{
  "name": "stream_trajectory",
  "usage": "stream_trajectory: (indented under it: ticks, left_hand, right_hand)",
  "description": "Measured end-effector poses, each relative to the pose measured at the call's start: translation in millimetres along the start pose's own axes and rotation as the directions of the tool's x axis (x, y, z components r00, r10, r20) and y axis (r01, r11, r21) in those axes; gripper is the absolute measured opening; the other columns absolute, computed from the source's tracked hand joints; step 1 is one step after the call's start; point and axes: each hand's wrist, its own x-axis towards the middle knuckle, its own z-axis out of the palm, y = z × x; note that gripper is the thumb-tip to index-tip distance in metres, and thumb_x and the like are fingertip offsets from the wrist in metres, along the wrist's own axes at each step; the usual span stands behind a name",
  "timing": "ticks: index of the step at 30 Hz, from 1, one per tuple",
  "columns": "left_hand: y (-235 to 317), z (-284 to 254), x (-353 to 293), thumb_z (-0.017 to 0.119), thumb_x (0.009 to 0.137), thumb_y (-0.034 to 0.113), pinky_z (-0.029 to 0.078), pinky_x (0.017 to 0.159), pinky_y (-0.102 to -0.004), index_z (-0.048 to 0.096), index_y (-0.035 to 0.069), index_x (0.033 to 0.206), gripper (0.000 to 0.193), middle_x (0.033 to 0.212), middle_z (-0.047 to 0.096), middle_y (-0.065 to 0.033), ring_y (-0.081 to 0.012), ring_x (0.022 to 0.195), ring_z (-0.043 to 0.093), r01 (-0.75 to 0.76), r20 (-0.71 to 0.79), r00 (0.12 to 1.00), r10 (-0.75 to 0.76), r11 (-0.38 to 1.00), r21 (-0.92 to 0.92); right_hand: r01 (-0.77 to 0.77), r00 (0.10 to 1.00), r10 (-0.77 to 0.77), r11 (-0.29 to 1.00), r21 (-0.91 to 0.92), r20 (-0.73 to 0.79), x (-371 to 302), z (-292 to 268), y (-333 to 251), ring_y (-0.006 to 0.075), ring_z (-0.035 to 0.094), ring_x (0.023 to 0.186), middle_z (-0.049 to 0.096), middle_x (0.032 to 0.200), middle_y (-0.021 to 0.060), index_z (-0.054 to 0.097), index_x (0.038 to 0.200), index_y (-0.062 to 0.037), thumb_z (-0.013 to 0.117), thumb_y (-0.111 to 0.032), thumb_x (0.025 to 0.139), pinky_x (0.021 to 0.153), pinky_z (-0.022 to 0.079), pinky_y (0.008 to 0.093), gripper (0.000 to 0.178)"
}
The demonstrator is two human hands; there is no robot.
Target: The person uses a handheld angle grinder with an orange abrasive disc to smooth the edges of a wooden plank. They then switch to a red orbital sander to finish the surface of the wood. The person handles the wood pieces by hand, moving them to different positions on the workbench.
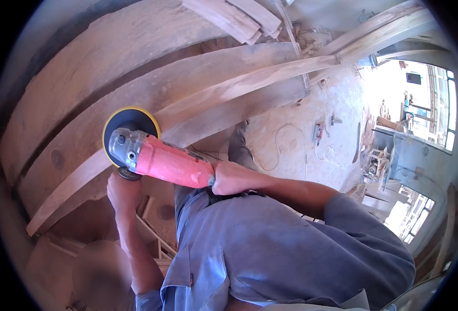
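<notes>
A red angle grinder [174, 163] with a grey gear head lies across the view, held in both hands. Its round black sanding pad [135, 120], edged in yellow, is over a long narrow wooden strip [229, 88]; whether pad and wood touch, I cannot tell. My right hand [234, 179] is closed around the rear end of the red body. Below the gear head, my left hand [123, 193] is closed on the side handle, which is mostly hidden except for its black collar. The strip rests on wide, dusty planks [203, 65].
Cut boards [229, 18] lie on the planks at the far side. Another red power tool [318, 133] sits on the dusty floor [286, 140] to the right, near a pale cable [278, 137]. Machinery [378, 160] stands by the bright windows. A wooden frame [153, 233] is beside my left forearm.
</notes>
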Motion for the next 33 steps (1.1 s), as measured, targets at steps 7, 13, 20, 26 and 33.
stream_trajectory:
  ticks: [7, 13, 20, 26, 33]
  left_hand:
    - [170, 70, -18, 0.081, 0.077, 0.025, 0.056, 0.083, -0.0551, 0.076, -0.001, 0.089, 0.029, 0.095, 0.074, -0.027, -0.046, 0.095, 0.072, -0.027, 0.045, 0.999, 0.024, 0.998, 0.052]
    - [296, 130, -27, 0.081, 0.074, 0.027, 0.056, 0.084, -0.0538, 0.078, 0.002, 0.09, 0.03, 0.096, 0.075, -0.0266, -0.0443, 0.095, 0.073, -0.061, 0.127, 0.991, 0.045, 0.99, 0.124]
    - [367, 182, -31, 0.079, 0.077, 0.034, 0.057, 0.083, -0.0544, 0.079, 0.006, 0.099, 0.036, 0.1, 0.076, -0.0249, -0.0423, 0.098, 0.073, -0.157, 0.238, 0.961, 0.138, 0.986, 0.061]
    - [511, 185, -52, 0.077, 0.083, 0.036, 0.06, 0.089, -0.0479, 0.079, 0.006, 0.106, 0.037, 0.108, 0.077, -0.02, -0.0368, 0.103, 0.075, -0.331, 0.523, 0.826, 0.21, 0.932, 0.149]
    - [528, 193, -52, 0.074, 0.083, 0.024, 0.059, 0.09, -0.0469, 0.081, 0.006, 0.102, 0.028, 0.108, 0.077, -0.0215, -0.0372, 0.105, 0.074, -0.484, 0.45, 0.782, 0.432, 0.875, 0.0]
  right_hand:
    - [-0.037, 0.998, 0.041, 0.995, 0.088, -0.043, -46, -93, 139, 0.0424, 0.071, 0.105, 0.073, 0.11, 0.0276, 0.065, 0.128, -0.0029, 0.066, -0.021, 0.081, 0.09, 0.055, 0.0481, 0.05]
    - [-0.092, 0.992, 0.11, 0.966, 0.243, -0.06, -95, -167, 236, 0.0424, 0.072, 0.102, 0.074, 0.107, 0.0269, 0.07, 0.117, 0.0001, 0.063, -0.017, 0.077, 0.087, 0.056, 0.0502, 0.044]
    - [0.024, 0.977, 0.034, 0.963, 0.268, -0.209, -128, -198, 320, 0.0419, 0.074, 0.095, 0.074, 0.097, 0.028, 0.071, 0.109, 0.0039, 0.067, -0.019, 0.077, 0.081, 0.057, 0.0487, 0.04]
    - [-0.106, 0.934, 0.268, 0.838, 0.535, -0.235, -167, -207, 377, 0.0234, 0.069, 0.066, 0.069, 0.07, 0.0145, 0.069, 0.082, 0.0035, 0.078, -0.023, 0.075, 0.059, 0.052, 0.0396, 0.029]
    - [-0.1, 0.87, 0.407, 0.701, 0.706, -0.28, -175, -179, 412, 0.0122, 0.059, 0.052, 0.063, 0.062, 0.004, 0.064, 0.072, -0.0034, 0.078, -0.012, 0.075, 0.047, 0.045, 0.0316, 0.016]
